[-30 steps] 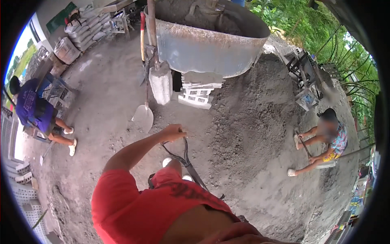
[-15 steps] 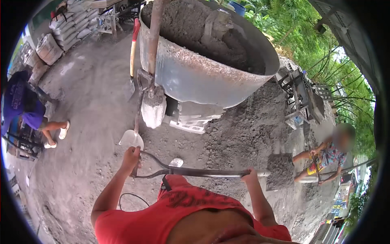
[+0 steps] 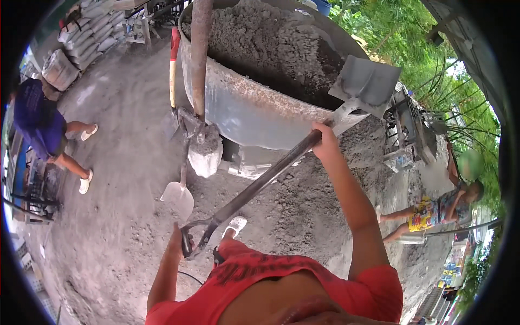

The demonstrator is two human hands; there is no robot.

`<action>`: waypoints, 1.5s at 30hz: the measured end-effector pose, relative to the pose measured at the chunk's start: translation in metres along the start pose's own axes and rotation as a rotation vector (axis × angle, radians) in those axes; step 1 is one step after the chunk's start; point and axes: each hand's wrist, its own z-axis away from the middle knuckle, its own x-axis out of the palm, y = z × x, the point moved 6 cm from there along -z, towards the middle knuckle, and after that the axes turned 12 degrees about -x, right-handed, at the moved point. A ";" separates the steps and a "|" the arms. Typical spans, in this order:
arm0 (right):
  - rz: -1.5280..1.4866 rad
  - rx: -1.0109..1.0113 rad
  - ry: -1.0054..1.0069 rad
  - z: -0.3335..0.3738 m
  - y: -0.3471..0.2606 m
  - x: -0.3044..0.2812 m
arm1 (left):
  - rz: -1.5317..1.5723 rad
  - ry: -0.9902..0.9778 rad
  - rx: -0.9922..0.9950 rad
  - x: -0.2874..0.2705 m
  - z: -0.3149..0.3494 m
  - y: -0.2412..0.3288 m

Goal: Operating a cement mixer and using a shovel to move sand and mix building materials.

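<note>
My left hand [image 3: 176, 242] is closed round the D-shaped grip of a shovel [image 3: 252, 189], low in front of my body. Farther along, my right hand [image 3: 325, 142] wraps round the dark shaft near the blade. The square metal blade [image 3: 368, 81] tilts over the right rim of a large round metal tub [image 3: 244, 116], and its visible face looks bare. Inside the tub lies a heap of grey, crumbly mix [image 3: 265, 35]. Rust and dried grey matter coat the tub's outer wall.
A rusty upright pole [image 3: 200, 54] stands before the tub, with a red-handled shovel [image 3: 173, 76] and a white-bladed shovel [image 3: 178, 199] beside it. One person [image 3: 46, 124] is at left, another [image 3: 441, 211] at right. Stacked sacks [image 3: 89, 35] lie far left.
The shovel has swung from low right up to the tub's rim; its grey load is gone from the blade. My right arm has reached forward. The person at left has stepped and turned.
</note>
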 end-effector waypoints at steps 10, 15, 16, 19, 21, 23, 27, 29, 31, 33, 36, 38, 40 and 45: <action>-0.307 0.149 0.721 0.188 0.091 -0.197 | -0.183 0.221 0.428 0.003 0.033 0.106; -0.420 0.097 1.049 0.359 0.150 -0.345 | -0.638 0.095 0.573 0.090 0.010 0.119; -0.537 0.056 1.095 0.394 0.165 -0.372 | -0.716 0.088 0.578 0.114 0.002 0.116; -0.815 -0.181 1.270 0.493 0.153 -0.356 | -0.905 -0.128 0.489 0.207 -0.002 0.078; -0.936 -0.425 1.348 0.550 0.147 -0.362 | -1.059 -0.230 0.490 0.271 0.020 0.026; -1.098 -0.663 1.402 0.611 0.150 -0.375 | -1.190 -0.406 0.503 0.315 0.048 -0.042; -1.331 -0.895 1.421 0.753 0.191 -0.401 | -1.404 -0.552 0.344 0.333 0.066 -0.186; -1.395 -0.999 1.506 0.826 0.213 -0.389 | -1.531 -0.501 0.157 0.309 0.044 -0.245; -1.397 -1.076 1.666 0.898 0.251 -0.378 | -1.671 -0.383 0.035 0.284 0.030 -0.314; -1.402 -1.149 1.778 0.954 0.277 -0.360 | -1.827 -0.380 -0.109 0.253 0.018 -0.369; -1.409 -1.261 1.874 1.023 0.312 -0.330 | -1.948 -0.307 -0.252 0.222 0.013 -0.440; -1.391 -1.338 1.936 1.053 0.326 -0.320 | -1.991 -0.181 -0.290 0.207 0.013 -0.482; -1.429 -1.366 1.953 1.073 0.331 -0.319 | -2.067 -0.278 -0.325 0.201 0.016 -0.528; -1.432 -1.476 1.964 1.109 0.342 -0.348 | -2.195 -0.464 -0.401 0.209 0.024 -0.638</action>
